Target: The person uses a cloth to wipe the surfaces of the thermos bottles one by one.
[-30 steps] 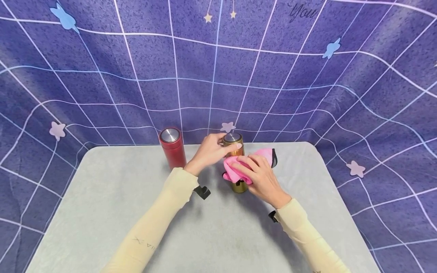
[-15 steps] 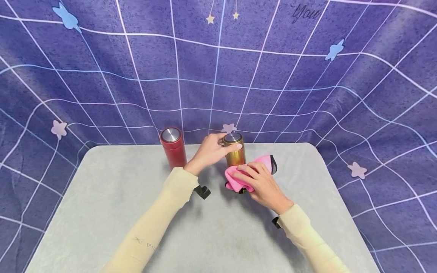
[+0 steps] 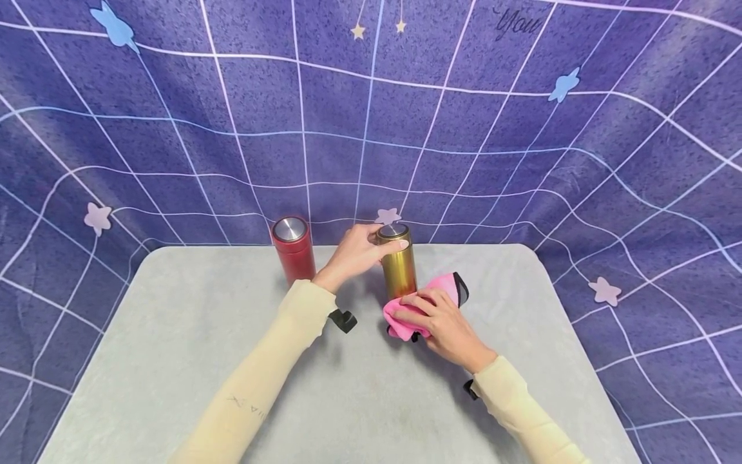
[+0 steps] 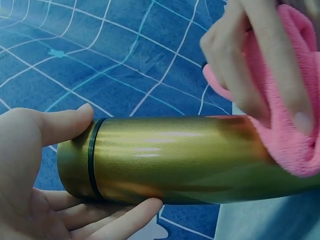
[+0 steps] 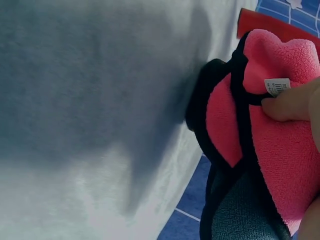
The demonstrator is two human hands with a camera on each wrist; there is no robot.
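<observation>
A gold thermos bottle [image 3: 399, 267] with a silver disc on its lid stands upright near the back of the table. My left hand [image 3: 355, 252] grips it near the top, thumb on one side and fingers on the other, as the left wrist view shows around the gold lid [image 4: 75, 165]. Against the bottle's lower part my right hand [image 3: 449, 325] holds a folded pink cloth [image 3: 406, 319] with black edging. The cloth hides the bottle's base. In the right wrist view, the thumb presses on the pink cloth [image 5: 280, 145] beside a white tag [image 5: 277, 86].
A red thermos bottle [image 3: 294, 254] stands upright to the left of the left forearm. The grey table [image 3: 191, 335] ends at a purple gridded curtain [image 3: 324, 154] behind and at both sides. Each wrist carries a black strap mount [image 3: 343, 321].
My right hand and the pink cloth have slid down the gold bottle toward its base, baring more of its upper body. The left hand keeps its grip near the top.
</observation>
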